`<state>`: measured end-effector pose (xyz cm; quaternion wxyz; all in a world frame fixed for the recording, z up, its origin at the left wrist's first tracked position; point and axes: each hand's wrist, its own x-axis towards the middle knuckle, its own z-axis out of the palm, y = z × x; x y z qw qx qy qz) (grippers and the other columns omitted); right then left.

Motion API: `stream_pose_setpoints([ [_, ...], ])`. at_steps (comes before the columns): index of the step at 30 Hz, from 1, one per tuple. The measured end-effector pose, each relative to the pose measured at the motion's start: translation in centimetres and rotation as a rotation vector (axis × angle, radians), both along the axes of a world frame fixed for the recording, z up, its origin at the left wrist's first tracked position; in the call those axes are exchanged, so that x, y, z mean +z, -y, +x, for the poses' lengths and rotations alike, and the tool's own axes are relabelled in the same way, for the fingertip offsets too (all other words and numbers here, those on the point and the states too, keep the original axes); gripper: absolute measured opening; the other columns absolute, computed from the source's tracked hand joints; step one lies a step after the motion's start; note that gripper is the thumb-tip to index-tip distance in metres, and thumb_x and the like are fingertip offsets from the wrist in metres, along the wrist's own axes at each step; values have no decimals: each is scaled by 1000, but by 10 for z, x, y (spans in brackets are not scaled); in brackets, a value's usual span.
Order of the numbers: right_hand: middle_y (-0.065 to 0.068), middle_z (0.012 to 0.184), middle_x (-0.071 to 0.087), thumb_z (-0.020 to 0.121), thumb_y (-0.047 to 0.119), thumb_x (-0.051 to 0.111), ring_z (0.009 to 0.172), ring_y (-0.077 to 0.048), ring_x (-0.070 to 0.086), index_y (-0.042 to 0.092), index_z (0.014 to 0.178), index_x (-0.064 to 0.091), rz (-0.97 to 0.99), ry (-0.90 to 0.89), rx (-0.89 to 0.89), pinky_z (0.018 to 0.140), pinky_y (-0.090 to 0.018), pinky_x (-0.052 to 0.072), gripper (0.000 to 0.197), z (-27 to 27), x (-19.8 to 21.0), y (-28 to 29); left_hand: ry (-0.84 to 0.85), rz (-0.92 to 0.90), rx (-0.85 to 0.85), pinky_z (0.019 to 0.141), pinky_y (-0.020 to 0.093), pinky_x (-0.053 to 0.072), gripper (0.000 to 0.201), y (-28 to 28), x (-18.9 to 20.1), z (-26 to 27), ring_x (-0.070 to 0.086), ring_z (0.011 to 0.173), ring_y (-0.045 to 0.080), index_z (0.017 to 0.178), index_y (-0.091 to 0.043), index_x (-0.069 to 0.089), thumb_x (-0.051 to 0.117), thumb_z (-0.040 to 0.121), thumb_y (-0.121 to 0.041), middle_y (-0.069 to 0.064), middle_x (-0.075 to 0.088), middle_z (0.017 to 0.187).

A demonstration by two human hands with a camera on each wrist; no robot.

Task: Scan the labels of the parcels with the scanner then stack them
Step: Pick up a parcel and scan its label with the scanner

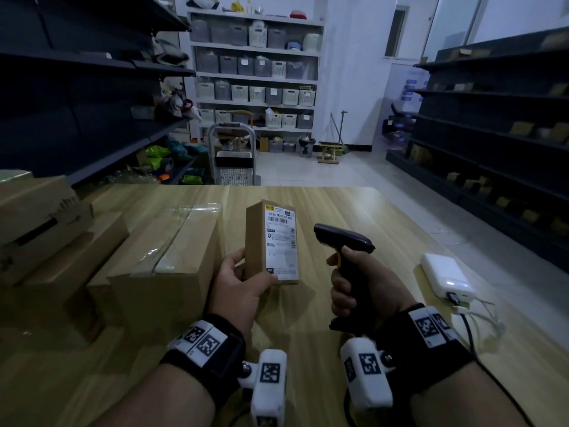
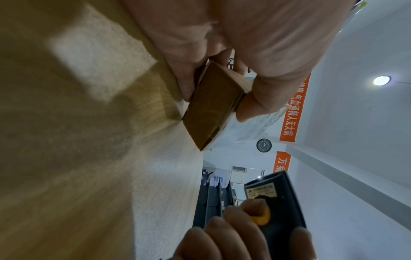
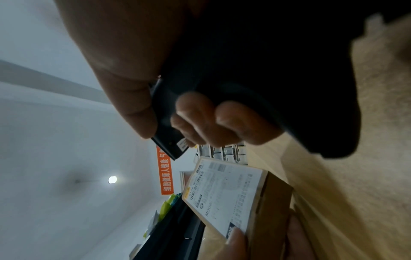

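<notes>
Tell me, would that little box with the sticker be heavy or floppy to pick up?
Probably light: the left hand alone holds the little box up by its bottom end. It looks stiff, since its cardboard edges stay straight. Stood on that narrow end, it might tip easily.

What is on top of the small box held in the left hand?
A white shipping label covers the small box face; the left hand thumb hides its lower corner.
</notes>
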<state>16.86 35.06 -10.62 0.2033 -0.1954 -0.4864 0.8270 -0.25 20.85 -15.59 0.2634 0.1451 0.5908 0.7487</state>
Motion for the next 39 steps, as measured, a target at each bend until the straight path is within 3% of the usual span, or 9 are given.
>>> stream_pose_setpoints([
  [5,-10,63,39,92,34,72,45,-21,37,8,104,58,111,67,-83,52,-32,31,32,-3,1,5,-12,-10,-1,100,59,65,77,0,-1,0,82,108,32,146,-23,57,87,82,5,7,84,115],
  [8,-11,63,40,89,35,75,48,-21,38,9,99,59,132,42,-87,52,-33,33,32,1,2,6,-13,-7,-5,100,59,64,78,0,-2,0,82,109,31,141,-29,57,90,77,1,5,85,113],
  [13,-12,63,40,94,31,73,47,-22,38,10,92,59,144,14,-90,53,-34,33,25,4,4,8,-29,-17,-30,100,59,64,95,4,2,0,82,109,31,149,-29,56,91,62,-15,3,85,116],
  [19,-12,63,40,86,35,75,47,-21,38,10,90,59,146,13,-79,53,-34,33,30,3,4,8,-35,-36,-31,102,58,64,99,4,3,0,82,111,29,152,-32,55,91,60,-20,1,85,117],
  [26,-11,64,39,86,36,74,45,-21,39,10,89,59,125,8,-8,52,-33,35,30,3,5,9,-35,-33,-19,101,58,64,95,4,2,0,82,109,29,148,-30,57,92,60,-18,2,85,115],
  [31,-10,64,38,88,37,73,45,-21,39,11,88,59,110,7,-8,51,-32,36,29,4,5,10,-39,-37,-25,102,58,64,87,4,0,-1,82,110,30,152,-28,55,93,76,-7,4,85,117],
  [36,-10,64,39,95,35,69,45,-21,39,10,90,58,103,8,-24,50,-32,36,27,5,5,9,-42,-43,-35,102,57,64,95,5,2,-1,82,110,30,151,-30,54,92,65,-18,4,84,119],
  [39,-10,64,39,91,37,73,44,-22,39,10,91,58,102,18,-15,50,-32,37,30,4,5,8,-49,-43,-31,101,57,65,92,4,2,-1,82,109,30,145,-32,56,91,62,-19,4,85,117],
])
